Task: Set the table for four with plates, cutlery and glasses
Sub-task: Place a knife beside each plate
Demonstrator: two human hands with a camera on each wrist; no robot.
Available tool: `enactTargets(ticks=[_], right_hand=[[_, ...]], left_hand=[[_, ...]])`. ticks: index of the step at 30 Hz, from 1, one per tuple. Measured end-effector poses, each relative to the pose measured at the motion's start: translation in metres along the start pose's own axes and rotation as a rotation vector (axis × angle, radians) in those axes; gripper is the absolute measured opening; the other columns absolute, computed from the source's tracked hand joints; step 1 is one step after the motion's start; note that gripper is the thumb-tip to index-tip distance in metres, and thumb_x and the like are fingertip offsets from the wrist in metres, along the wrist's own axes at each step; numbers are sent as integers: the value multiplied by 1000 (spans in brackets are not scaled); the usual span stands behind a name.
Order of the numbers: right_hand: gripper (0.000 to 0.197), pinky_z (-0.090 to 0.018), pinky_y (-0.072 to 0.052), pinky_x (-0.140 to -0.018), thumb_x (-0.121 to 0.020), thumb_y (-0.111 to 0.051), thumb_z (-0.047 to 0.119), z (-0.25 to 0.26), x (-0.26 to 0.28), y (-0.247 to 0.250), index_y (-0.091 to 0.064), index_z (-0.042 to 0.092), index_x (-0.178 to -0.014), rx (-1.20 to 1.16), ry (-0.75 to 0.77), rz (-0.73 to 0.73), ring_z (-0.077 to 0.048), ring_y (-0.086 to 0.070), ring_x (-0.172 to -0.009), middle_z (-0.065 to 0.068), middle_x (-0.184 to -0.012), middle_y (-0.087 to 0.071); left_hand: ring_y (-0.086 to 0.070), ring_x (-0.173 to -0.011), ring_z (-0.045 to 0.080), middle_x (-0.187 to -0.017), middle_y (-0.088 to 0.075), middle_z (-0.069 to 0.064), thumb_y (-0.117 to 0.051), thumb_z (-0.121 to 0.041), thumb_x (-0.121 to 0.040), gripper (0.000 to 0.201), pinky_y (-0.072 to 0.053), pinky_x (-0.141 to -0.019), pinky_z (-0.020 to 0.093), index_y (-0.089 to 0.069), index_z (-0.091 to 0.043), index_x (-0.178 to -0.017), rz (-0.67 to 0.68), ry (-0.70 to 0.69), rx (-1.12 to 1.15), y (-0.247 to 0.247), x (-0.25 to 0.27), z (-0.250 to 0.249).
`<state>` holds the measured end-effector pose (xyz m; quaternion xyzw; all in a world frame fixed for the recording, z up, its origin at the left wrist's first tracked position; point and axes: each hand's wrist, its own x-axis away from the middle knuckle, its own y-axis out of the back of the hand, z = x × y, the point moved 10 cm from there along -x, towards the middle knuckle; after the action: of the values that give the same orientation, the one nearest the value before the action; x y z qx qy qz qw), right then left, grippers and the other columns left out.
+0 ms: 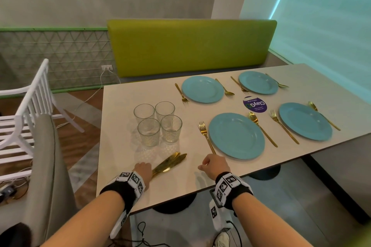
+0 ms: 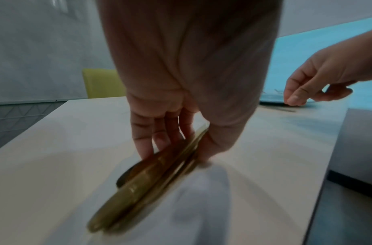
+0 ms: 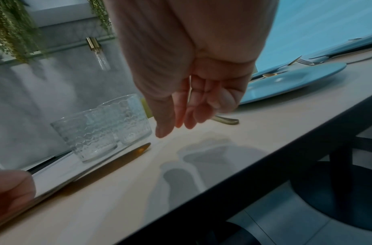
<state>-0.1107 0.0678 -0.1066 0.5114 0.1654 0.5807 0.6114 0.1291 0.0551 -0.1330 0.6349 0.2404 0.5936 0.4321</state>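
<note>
My left hand (image 1: pixel 143 169) grips a bundle of gold knives (image 1: pixel 170 163) by the handles, low over the table's near edge. The left wrist view shows its fingers and thumb (image 2: pixel 174 154) pinching the knives (image 2: pixel 143 185), which look blurred. My right hand (image 1: pixel 212 163) hovers just before the handle end of a gold fork (image 1: pixel 205 136). Its fingers (image 3: pixel 176 127) hang loosely curled and hold nothing, with the fork handle (image 3: pixel 227 121) lying beyond them. Several blue plates (image 1: pixel 236 136) sit on the table, each with a fork and a spoon. Several clear glasses (image 1: pixel 158 124) stand grouped at the left.
The white table (image 1: pixel 120 176) holds a purple round sticker (image 1: pixel 255 104) between the plates. A green bench back (image 1: pixel 190 46) runs along the far side. To the left stand a white slatted chair (image 1: pixel 26 116) and a grey seat back (image 1: pixel 46 166). Cables lie on the floor.
</note>
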Motion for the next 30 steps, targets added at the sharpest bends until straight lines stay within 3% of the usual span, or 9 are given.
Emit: enactTargets(ticks=[4, 8, 12, 19, 26, 30], right_hand=[[26, -28, -48, -89, -86, -64, 33, -2, 2, -9, -65, 16, -106, 15, 9, 28, -18, -59, -104, -3, -113, -64], [26, -29, -48, -90, -86, -64, 33, -5, 3, -15, -64, 15, -105, 9, 8, 51, -18, -59, -104, -4, -112, -64], [27, -29, -47, -89, -87, -63, 34, -7, 4, -18, -65, 14, -105, 4, 9, 61, -16, -56, -94, -4, -111, -65], [25, -28, -48, -88, -85, -66, 33, -12, 6, -19, -66, 16, -103, 10, -4, 74, -18, -60, -102, -4, -111, -65], [25, -30, -50, -90, -86, -63, 33, -12, 11, -20, -66, 16, -105, 11, 3, 80, -20, -62, -103, -5, -112, -65], [26, -30, -49, -90, -88, -61, 33, -9, 14, -24, -66, 14, -105, 10, 23, 106, -20, -62, -104, -5, -112, -66]], left_hand=[[-40, -129, 23, -138, -41, 9, -39, -10, -95, 40, -38, -105, 34, -36, -9, -135, -53, 13, 67, -5, -3, -1], [-39, -128, 26, -136, -41, 12, -30, -5, -96, 37, -38, -105, 34, -38, -6, -132, -59, -26, 80, -5, -4, -2], [-40, -127, 27, -135, -40, 15, -25, -1, -97, 37, -39, -105, 34, -38, -3, -132, -88, -43, 43, -1, -6, -4], [-44, -127, 26, -136, -44, 15, -32, -1, -97, 37, -38, -105, 31, -40, -3, -133, -57, -52, 20, 3, -8, -13], [-43, -126, 27, -135, -44, 14, -28, 1, -97, 37, -40, -103, 31, -38, -2, -132, -142, -6, 30, 4, -9, -17], [-42, -127, 25, -137, -43, 12, -25, 0, -98, 37, -35, -105, 29, -37, -4, -133, -121, 1, 135, 7, -10, -19]])
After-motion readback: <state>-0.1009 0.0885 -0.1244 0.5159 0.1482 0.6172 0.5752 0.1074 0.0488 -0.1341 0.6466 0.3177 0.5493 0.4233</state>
